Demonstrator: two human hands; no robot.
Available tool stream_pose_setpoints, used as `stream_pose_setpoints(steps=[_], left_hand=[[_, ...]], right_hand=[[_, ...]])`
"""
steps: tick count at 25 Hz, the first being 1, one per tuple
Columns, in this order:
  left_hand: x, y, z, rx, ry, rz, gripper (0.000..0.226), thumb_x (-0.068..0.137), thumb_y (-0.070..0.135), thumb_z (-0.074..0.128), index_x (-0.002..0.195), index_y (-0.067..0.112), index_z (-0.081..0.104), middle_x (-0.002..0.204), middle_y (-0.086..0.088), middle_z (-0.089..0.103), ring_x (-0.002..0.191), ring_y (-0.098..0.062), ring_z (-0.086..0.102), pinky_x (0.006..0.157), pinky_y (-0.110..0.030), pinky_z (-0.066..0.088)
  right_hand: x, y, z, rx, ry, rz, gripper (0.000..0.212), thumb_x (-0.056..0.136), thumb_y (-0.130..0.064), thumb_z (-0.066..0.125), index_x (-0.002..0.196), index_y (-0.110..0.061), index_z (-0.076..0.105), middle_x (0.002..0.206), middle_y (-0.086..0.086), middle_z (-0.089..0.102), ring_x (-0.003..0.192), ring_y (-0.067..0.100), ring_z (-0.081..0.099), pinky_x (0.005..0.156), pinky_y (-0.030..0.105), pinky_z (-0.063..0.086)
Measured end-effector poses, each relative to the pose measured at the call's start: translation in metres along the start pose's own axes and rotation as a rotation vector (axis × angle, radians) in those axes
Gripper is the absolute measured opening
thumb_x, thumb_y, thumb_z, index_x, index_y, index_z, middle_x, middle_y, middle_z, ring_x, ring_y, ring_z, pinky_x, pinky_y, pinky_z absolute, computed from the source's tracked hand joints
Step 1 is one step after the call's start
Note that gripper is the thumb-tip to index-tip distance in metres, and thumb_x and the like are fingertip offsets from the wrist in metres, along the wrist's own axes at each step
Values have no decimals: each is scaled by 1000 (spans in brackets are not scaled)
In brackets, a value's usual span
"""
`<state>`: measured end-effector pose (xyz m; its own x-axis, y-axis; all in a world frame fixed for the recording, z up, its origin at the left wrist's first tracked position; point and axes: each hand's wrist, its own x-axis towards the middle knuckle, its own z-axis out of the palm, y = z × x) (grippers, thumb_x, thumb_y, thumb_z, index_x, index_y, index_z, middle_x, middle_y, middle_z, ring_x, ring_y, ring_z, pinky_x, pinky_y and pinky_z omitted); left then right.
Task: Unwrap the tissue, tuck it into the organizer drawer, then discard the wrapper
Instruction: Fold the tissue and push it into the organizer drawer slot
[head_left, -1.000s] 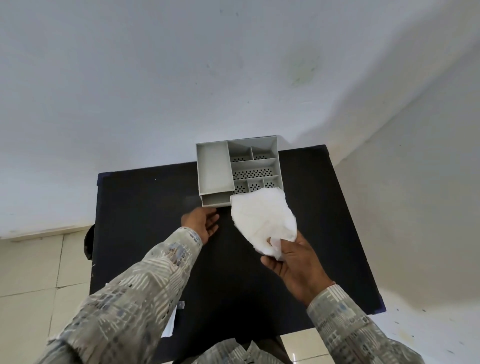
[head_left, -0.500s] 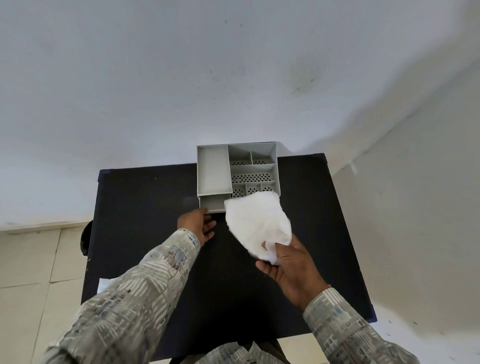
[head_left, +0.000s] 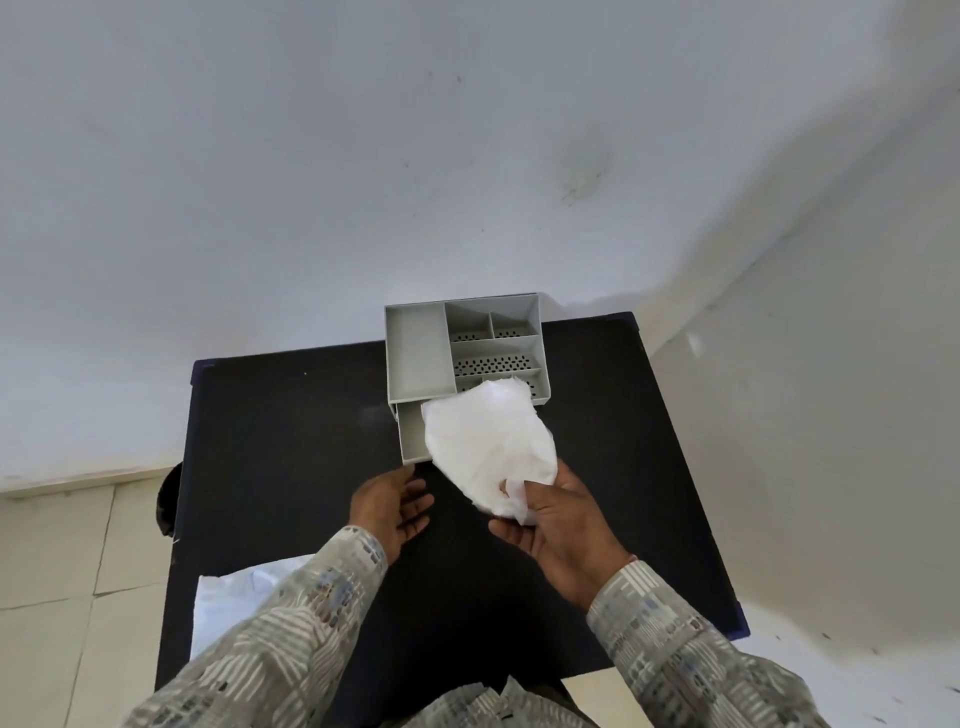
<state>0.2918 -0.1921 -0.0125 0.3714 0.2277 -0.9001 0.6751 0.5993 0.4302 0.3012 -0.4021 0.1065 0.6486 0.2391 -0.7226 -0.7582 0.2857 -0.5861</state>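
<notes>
A grey organizer (head_left: 415, 353) with several compartments stands at the far edge of the black table (head_left: 291, 441). Its drawer (head_left: 413, 439) is pulled out toward me at the front. My right hand (head_left: 561, 525) grips the lower corner of a white crumpled tissue (head_left: 488, 441), which hangs over the drawer and hides most of it. My left hand (head_left: 395, 506) is just in front of the drawer's front edge, fingers apart, holding nothing. A white wrapper (head_left: 244, 597) lies at the table's near left edge, partly under my left sleeve.
White walls close in behind and to the right of the table. A tiled floor (head_left: 57, 571) shows on the left, and a dark round object (head_left: 169, 499) sits beside the table's left edge.
The drawer has come out toward me from the organizer's front. My left hand drew back with it and opened. The tissue stayed over the drawer in my right hand.
</notes>
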Motion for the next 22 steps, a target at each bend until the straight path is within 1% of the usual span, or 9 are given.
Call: stream_pose_setpoints(steps=[3,7,10,13,17,19,20,21,22], left_hand=[[2,9,-8,7,26,18,26,99,29,68,123,18,67,115,-10,72,94,-28,71,89,-49,56],[20,28,1,111,68,0,30,98,28,68,126,16,69,118,-11,73,88,-27,72,80,-47,56],[28,32,11,199,74,-10,32,100,18,62,130,9,69,106,-11,76,76,-23,70,67,-40,53],[28,31,14,221,89,-7,32,101,15,60,130,8,68,93,-8,73,71,-21,68,65,-36,50],[23,23,6,220,75,-20,34,97,18,68,130,13,68,99,-7,75,73,-21,69,65,-38,52],[11,21,3,219,92,-6,41,93,27,73,130,11,67,106,-7,73,81,-24,70,69,-40,54],[0,21,1,253,149,49,46,91,37,73,130,12,66,110,-7,71,90,-28,69,76,-43,56],[-13,19,-1,275,215,119,55,89,50,70,130,14,65,115,-8,69,100,-31,68,86,-48,58],[-28,17,-3,257,229,190,63,86,63,64,129,18,65,121,-8,70,109,-32,67,96,-53,57]], right_hand=[[2,-4,7,-16,-15,-2,46,98,0,61,137,-25,60,135,14,67,111,40,74,69,39,65],[3,-5,10,-28,-26,-11,46,98,0,60,136,-25,61,138,15,65,119,43,69,68,37,64],[6,-5,13,-36,-15,-14,42,97,0,59,130,-27,63,137,17,65,120,45,68,69,37,63],[10,-6,16,-29,-18,-5,46,96,0,61,134,-26,60,139,17,63,119,44,68,68,37,63],[10,-11,23,-23,-31,-11,46,98,-1,61,136,-25,59,137,16,64,112,38,72,66,36,64],[11,-12,25,-26,-40,-8,47,98,-1,61,137,-25,58,135,14,65,105,33,75,68,36,65],[11,-12,26,-29,-42,-5,47,98,-1,62,138,-26,58,134,13,66,104,32,76,69,37,65],[11,-12,27,-35,-44,2,47,98,-1,62,138,-26,58,134,12,67,103,32,77,70,37,65],[13,-11,27,-29,-45,5,47,98,-2,62,138,-26,58,133,12,67,104,33,77,70,38,64]])
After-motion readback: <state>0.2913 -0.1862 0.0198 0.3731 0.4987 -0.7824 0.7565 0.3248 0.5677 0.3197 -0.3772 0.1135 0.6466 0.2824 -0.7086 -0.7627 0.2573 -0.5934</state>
